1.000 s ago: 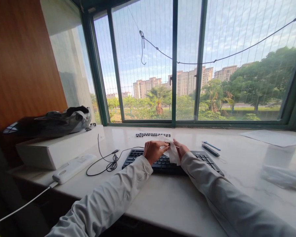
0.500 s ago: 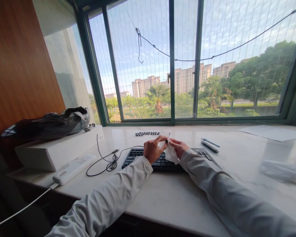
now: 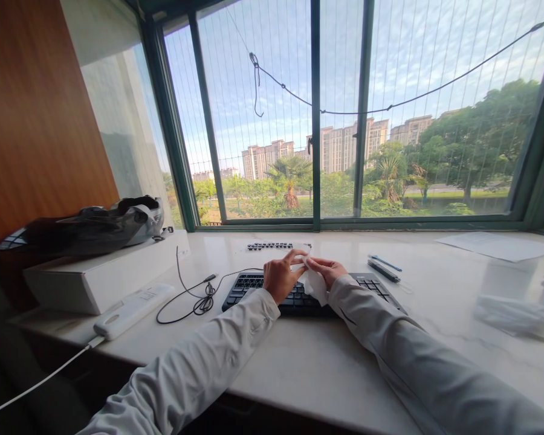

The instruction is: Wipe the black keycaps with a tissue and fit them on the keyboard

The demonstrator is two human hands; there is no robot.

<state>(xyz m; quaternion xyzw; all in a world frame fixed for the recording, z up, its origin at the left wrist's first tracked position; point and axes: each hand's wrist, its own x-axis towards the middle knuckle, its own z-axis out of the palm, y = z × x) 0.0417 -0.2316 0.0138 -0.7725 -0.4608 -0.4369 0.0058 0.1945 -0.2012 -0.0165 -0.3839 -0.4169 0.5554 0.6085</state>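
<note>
One keyboard (image 3: 299,292), one white wipe (image 3: 315,282), two pens (image 3: 383,266), two hands (image 3: 303,272).

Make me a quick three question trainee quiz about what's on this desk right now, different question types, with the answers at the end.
1. True or false: both hands hold the white wipe above the black keyboard.
2. Which lies right of the keyboard? A) dark pen B) white remote C) coiled cable
3. Fill in: the row of loose keycaps lies between the keyboard and the ____.

Key: 1 true, left hand and right hand meet on it; 2 A; 3 window.
</note>
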